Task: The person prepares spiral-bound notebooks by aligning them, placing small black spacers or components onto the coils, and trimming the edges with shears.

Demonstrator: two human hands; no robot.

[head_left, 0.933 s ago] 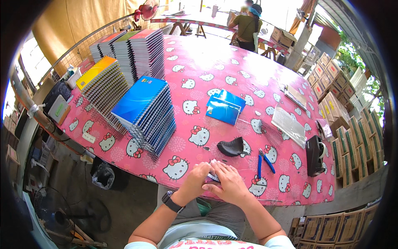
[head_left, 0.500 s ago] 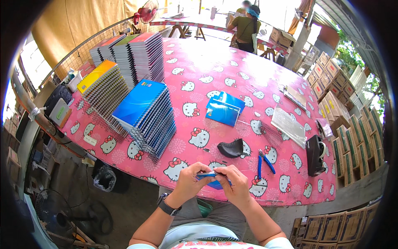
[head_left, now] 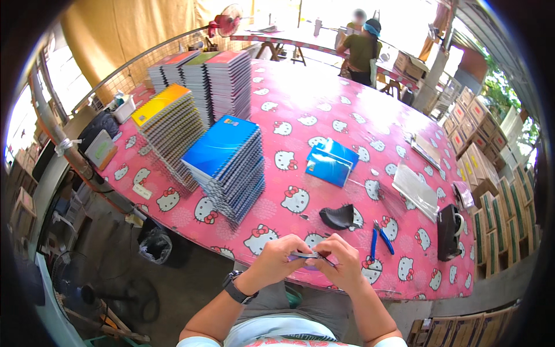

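My left hand [head_left: 276, 263] and my right hand [head_left: 342, 261] meet at the table's near edge. Pinched between their fingers is a thin blue-edged notebook [head_left: 305, 255], seen almost edge-on and mostly hidden by the fingers. Just beyond my hands lies a curved black piece [head_left: 338, 217]. To its right, blue-handled cutters [head_left: 380, 238] rest with their handles toward me. Several blue covers [head_left: 332, 162] lie farther off. A tall stack of blue spiral notebooks [head_left: 225, 168] stands to the left.
Yellow notebooks [head_left: 169, 136] and other spiral stacks [head_left: 228, 87] fill the far left of the pink-clothed table [head_left: 289, 225]. A clear plastic sheet [head_left: 415, 191] and a black tape dispenser [head_left: 448, 231] sit at right. Cartons [head_left: 500, 217] line the right side. Two people [head_left: 361, 52] are beyond the table.
The whole view has shifted, so the table's things appear farther right and lower. My hands still pinch the notebook, which is now tilted differently, with less blue showing beneath the fingers.
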